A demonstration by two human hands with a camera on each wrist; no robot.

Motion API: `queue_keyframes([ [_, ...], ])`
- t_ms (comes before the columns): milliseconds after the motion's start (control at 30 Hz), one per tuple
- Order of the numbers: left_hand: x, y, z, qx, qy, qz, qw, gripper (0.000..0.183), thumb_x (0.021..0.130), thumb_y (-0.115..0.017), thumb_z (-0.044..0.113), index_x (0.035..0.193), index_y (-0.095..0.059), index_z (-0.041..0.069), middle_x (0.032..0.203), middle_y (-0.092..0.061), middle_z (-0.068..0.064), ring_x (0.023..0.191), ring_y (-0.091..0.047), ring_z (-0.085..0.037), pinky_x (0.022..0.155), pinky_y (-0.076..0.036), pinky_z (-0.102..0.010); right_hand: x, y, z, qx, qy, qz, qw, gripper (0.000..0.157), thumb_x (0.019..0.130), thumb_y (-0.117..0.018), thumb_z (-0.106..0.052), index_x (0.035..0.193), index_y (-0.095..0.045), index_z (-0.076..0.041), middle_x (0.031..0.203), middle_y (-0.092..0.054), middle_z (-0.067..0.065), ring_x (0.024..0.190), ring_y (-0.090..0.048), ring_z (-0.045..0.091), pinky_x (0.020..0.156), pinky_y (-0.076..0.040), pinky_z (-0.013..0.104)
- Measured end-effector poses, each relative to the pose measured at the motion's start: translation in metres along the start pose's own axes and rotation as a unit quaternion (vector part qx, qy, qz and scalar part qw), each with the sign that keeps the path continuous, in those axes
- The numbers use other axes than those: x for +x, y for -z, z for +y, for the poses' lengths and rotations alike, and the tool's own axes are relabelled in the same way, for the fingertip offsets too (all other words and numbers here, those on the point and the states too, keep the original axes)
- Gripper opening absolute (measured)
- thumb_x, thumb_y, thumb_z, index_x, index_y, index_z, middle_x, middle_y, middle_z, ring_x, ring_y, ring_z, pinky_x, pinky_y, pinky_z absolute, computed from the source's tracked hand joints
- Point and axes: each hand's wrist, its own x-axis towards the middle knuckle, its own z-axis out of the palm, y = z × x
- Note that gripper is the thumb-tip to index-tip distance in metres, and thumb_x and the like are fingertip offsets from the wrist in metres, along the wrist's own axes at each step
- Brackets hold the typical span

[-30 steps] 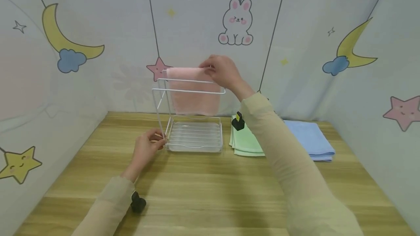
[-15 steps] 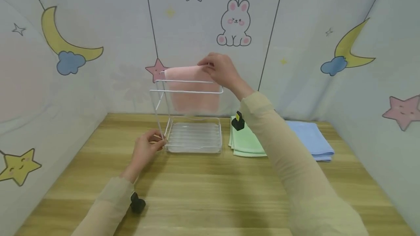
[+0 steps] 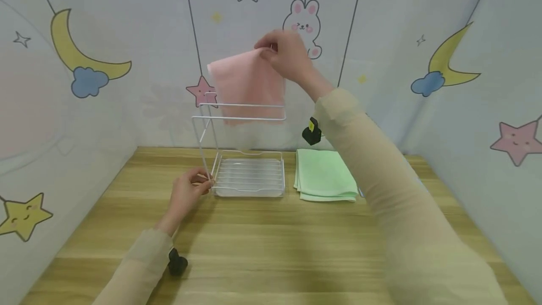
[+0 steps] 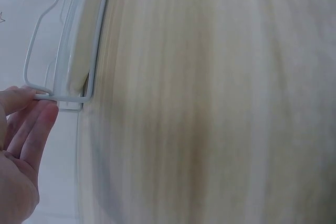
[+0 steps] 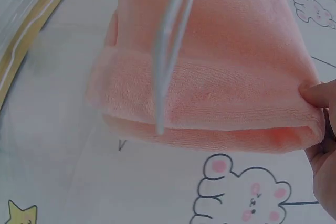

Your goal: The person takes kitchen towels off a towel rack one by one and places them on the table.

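A folded pink towel (image 3: 247,81) hangs from my right hand (image 3: 290,55), pinched at its upper right corner between thumb and fingers. Its lower part shows behind the upper bars of a white wire rack (image 3: 239,118). The right wrist view shows the towel (image 5: 210,77) in layers, with rack bars crossing in front of it. My left hand (image 3: 189,191) pinches the lower left front corner of the rack. In the left wrist view, thumb and fingertips meet at the rack's wire (image 4: 44,97). A clear tray (image 3: 249,193) sits in the rack's base.
A folded green towel (image 3: 326,175) lies on the wooden table (image 3: 254,248) right of the rack. My right forearm mostly hides a blue towel (image 3: 361,192) beyond it. A cloth backdrop (image 3: 161,60) with cartoon prints rises behind the table.
My right hand has risen with the pink towel, lifting it up from the rack's rear bar. The left hand keeps its hold on the rack. The blue towel has become mostly covered by my forearm.
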Motion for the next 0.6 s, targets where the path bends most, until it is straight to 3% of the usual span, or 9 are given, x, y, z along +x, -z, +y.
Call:
queue_keyframes([
  [300,0.000,-0.001,-0.001,0.002,-0.002,0.002,1.0000,0.014,0.087,-0.070,-0.003,0.098,-0.064,-0.006,0.101,-0.072,-0.028,0.075,-0.069,-0.003,0.066,-0.064,-0.019,0.021,0.058,-0.030,-0.065,-0.035,0.079,0.994,0.027,0.100,-0.051,-0.016,0.116,-0.073,-0.016,0.116,-0.073,-0.001,0.087,-0.048,0.003,0.074,-0.043,0.011],
  [467,0.002,-0.003,-0.002,0.002,-0.002,0.001,1.0000,0.014,0.088,-0.070,-0.002,0.099,-0.063,-0.006,0.101,-0.072,-0.028,0.077,-0.070,-0.008,0.067,-0.063,-0.019,0.017,0.089,-0.022,-0.092,-0.031,0.113,0.989,0.027,0.099,-0.050,-0.014,0.113,-0.074,-0.012,0.112,-0.071,0.002,0.087,-0.046,0.003,0.075,-0.042,0.012],
  [600,0.004,-0.006,-0.001,0.002,-0.006,0.001,1.0000,0.013,0.088,-0.070,-0.002,0.099,-0.064,-0.005,0.102,-0.072,-0.028,0.080,-0.072,-0.013,0.067,-0.064,-0.019,0.000,0.112,-0.005,-0.111,-0.053,0.102,0.987,0.029,0.097,-0.050,-0.015,0.114,-0.073,-0.010,0.110,-0.070,0.005,0.083,-0.044,0.001,0.073,-0.042,0.013],
])
